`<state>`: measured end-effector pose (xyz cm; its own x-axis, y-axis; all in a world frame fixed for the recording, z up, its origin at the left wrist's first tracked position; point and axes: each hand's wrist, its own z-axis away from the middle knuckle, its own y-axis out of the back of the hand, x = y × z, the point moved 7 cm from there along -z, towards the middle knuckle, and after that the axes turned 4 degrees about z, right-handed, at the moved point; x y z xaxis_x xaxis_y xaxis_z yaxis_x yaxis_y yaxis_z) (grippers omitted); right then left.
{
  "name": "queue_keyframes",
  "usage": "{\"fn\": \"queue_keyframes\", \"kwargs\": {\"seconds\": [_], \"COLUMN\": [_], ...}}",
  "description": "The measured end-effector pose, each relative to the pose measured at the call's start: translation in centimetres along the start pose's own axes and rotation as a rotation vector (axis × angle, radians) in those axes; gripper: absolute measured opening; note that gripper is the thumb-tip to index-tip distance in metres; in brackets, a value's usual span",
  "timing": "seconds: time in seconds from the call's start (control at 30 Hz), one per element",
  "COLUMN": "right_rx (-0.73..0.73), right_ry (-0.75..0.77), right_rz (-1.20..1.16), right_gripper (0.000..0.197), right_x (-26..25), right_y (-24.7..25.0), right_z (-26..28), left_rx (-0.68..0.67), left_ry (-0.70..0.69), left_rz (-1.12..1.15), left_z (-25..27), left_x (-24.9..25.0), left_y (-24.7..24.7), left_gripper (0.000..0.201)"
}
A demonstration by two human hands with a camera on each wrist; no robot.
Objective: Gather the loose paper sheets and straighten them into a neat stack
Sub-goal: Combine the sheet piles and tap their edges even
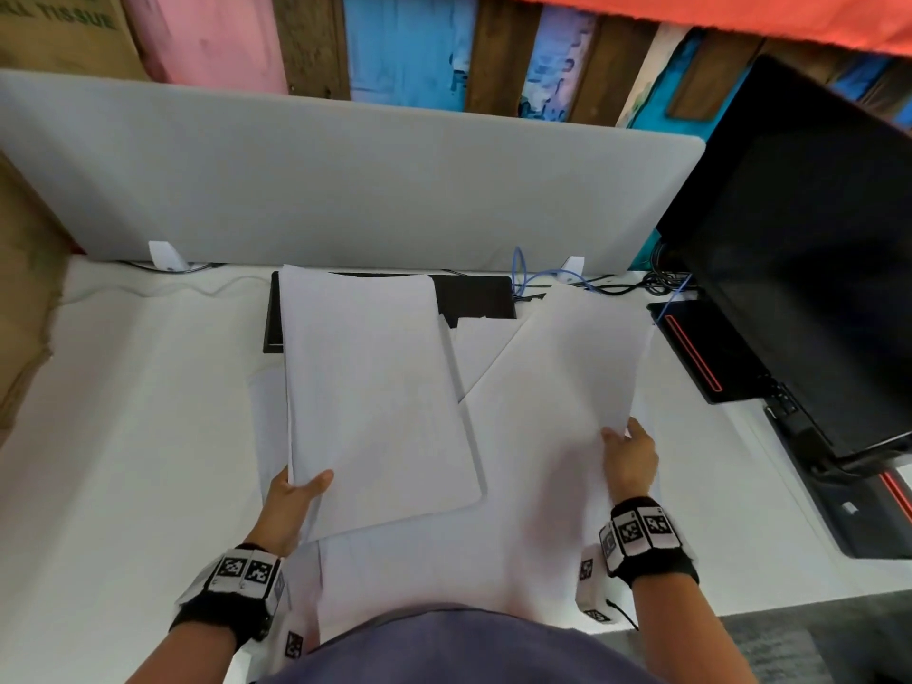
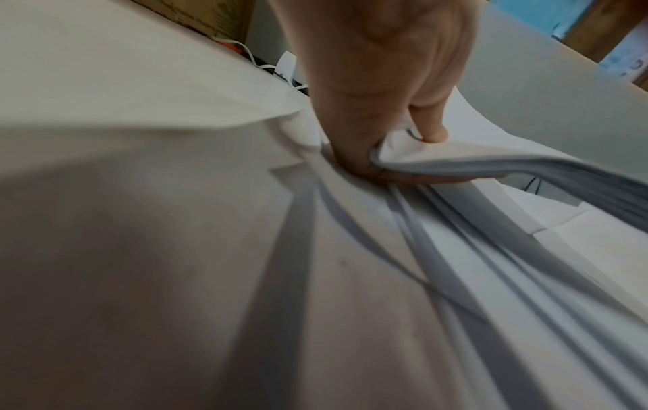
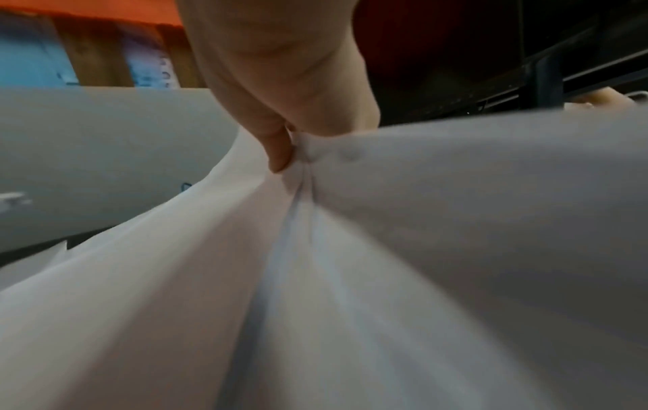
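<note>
White paper throughout; sheets only partly gathered.

Left side: left hand (image 1: 296, 491) pinches the near-left corner of a thick bundle of sheets (image 1: 370, 387), thumb on top, fingers beneath. The left wrist view confirms this: the bundle's edge (image 2: 490, 166) bends up out of the pinch, many layers visible. This bundle looks roughly squared, its far end lying over a dark flat item (image 1: 474, 298) at the back of the white desk (image 1: 123, 412). Bundle is raised at the near edge, not flat.

Centre: more loose sheets (image 1: 419, 560) lie under and in front of the bundle, fanned at differing angles, reaching to the desk's near edge. One corner (image 1: 483, 348) shows between the two held groups.

Right side: right hand (image 1: 631, 461) grips the near-right edge of a second group of sheets (image 1: 582, 357), skewed to the first and lifted. Right wrist view shows the paper (image 3: 385, 249) puckered where thumb and fingers nip it.

Status, as judged: gathering about midway. Two handfuls collected, not yet merged; the underlying sheets not yet picked up. Remaining: bring the right group onto the left bundle, collect the spread beneath, then tap the edges square. No neat stack yet.
</note>
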<state>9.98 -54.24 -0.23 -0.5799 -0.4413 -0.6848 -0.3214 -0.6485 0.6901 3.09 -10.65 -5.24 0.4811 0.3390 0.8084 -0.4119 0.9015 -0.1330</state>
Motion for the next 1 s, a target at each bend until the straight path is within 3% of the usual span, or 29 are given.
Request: {"fn": "queue_keyframes", "kwargs": {"seconds": [0.1,0.2,0.3,0.47,0.67,0.83,1.0], "right_rx": [-0.098,-0.054,-0.109,0.209,-0.094,0.074,0.142], "right_ry": [0.019,0.04,0.084,0.187,0.225,0.167,0.171], "right_rz": [0.057,0.004,0.036,-0.034,0.105,0.107,0.118], "right_gripper": [0.038,0.034,0.03,0.03,0.021,0.033,0.023], "right_x": [-0.3,-0.7,-1.1,-2.4,-3.0,-1.9,-1.0], "right_y": [-0.8,-0.2,-0.7,2.6,0.1,0.9,0.3], "right_z": [-0.1,-0.3,0.2,0.4,0.4,0.2,0.5], "left_rx": [0.015,0.034,0.047,0.052,-0.002,-0.018,0.016], "left_ry": [0.002,-0.006,-0.034,-0.024,-0.017,-0.015,-0.009], "left_rz": [0.055,0.12,0.159,0.146,0.109,0.083,0.053], "left_z": [-0.2,0.0,0.3,0.0,-0.5,-0.5,-0.6], "left_x": [-0.2,0.1,0.4,0.2,-0.1,-0.3,-0.2], "left_y": [0.1,0.0,-0.2,0.3,-0.1,0.1,0.4], "left_gripper": [0.034,0.032,0.034,0.029,0.019,0.025,0.029]}}
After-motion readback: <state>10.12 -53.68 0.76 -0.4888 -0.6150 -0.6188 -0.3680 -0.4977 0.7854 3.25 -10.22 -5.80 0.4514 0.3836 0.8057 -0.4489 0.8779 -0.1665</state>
